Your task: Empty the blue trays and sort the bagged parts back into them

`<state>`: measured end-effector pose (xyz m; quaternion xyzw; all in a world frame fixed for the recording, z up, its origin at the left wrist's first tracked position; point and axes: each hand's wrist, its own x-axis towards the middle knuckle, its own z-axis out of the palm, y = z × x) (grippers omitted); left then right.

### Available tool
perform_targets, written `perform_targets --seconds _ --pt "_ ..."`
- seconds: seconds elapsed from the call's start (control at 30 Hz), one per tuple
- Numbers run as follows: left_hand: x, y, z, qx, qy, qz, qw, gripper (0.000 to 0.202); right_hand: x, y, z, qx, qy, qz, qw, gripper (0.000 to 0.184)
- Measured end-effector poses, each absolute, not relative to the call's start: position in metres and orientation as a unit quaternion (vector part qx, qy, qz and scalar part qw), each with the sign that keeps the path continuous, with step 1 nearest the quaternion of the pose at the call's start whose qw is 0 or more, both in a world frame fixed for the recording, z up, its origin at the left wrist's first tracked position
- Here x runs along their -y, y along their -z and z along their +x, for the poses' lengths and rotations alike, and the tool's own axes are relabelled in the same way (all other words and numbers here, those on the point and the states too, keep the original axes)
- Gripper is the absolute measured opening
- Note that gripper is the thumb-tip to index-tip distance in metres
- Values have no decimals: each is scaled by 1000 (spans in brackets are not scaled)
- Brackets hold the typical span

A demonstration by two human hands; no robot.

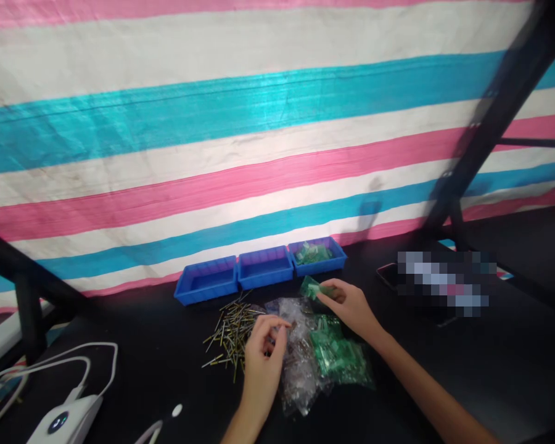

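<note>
My right hand (346, 302) pinches a small green plastic packet (311, 288) in front of the right-hand blue bin. Thumb and forefinger of my left hand (264, 348) come together over the clear plastic bags (300, 364); whatever may be between them is too small to make out. Beside those bags, below my right hand, lie green plastic packets (340, 348). Just left of my left hand spreads a loose pile of thin metal rods (234, 333), gold and silver in colour, partly hidden by that hand.
Three blue bins stand in a row at the back: left (206, 290), middle (265, 277), right (324, 266). The right one holds pale green packets (312, 252). A phone (388, 275) lies right; a white device (69, 419) with cables lies front left. Dark frame legs flank the table.
</note>
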<state>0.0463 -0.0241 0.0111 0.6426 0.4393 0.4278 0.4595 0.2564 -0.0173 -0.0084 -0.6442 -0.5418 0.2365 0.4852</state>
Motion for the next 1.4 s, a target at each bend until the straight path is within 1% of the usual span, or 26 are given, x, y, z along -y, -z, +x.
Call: perform_targets --seconds 0.07,0.13,0.23,0.3,0.37,0.47,0.53,0.6,0.67,0.73,0.77,0.8,0.87,0.93,0.97,1.07,1.2,1.3,1.4 --pt "25 -11 48 -445 -436 627 467 20 18 2 249 516 -302 -607 523 26" --pt "25 -10 49 -448 -444 610 479 28 21 -3 241 499 -379 -563 539 28" --pt "25 -7 49 -441 -449 603 491 38 28 -10 228 499 -489 -499 513 27" --pt "24 -5 48 -440 -442 611 488 35 33 -13 221 507 -539 -462 489 28" --pt "23 -4 46 -436 -437 630 471 25 37 -15 217 518 -561 -437 475 29" --pt "21 -6 41 -417 -450 665 426 14 38 -17 217 555 -531 -425 479 21" --pt "20 -7 39 -413 -459 677 400 13 38 -18 219 588 -484 -432 483 12" --pt "19 -8 37 -416 -460 682 388 15 37 -19 221 614 -444 -443 478 12" --pt "18 -7 37 -422 -457 681 388 15 37 -19 222 617 -431 -454 477 12" --pt "17 -7 38 -430 -449 677 392 13 38 -19 220 595 -440 -470 481 4" --pt "18 -7 39 -437 -446 675 394 12 38 -19 219 581 -452 -476 481 5" --pt "18 -7 41 -443 -443 672 395 14 39 -19 218 568 -465 -482 478 11" --pt "19 -9 43 -452 -442 664 400 29 40 -19 215 553 -489 -484 470 21" --pt "21 -12 44 -449 -443 657 412 42 40 -19 213 547 -506 -475 467 24" --pt "22 -13 44 -446 -443 654 422 45 40 -18 213 543 -509 -472 473 24" --pt "23 -14 44 -444 -437 639 452 43 35 -18 218 508 -494 -487 511 28" --pt "23 -11 43 -438 -440 612 490 35 25 -17 235 400 -458 -543 579 33" --pt "24 -12 44 -430 -444 601 506 35 19 -16 252 321 -417 -562 638 35" --pt "26 -16 45 -430 -438 603 510 34 16 -13 266 268 -383 -577 670 35"
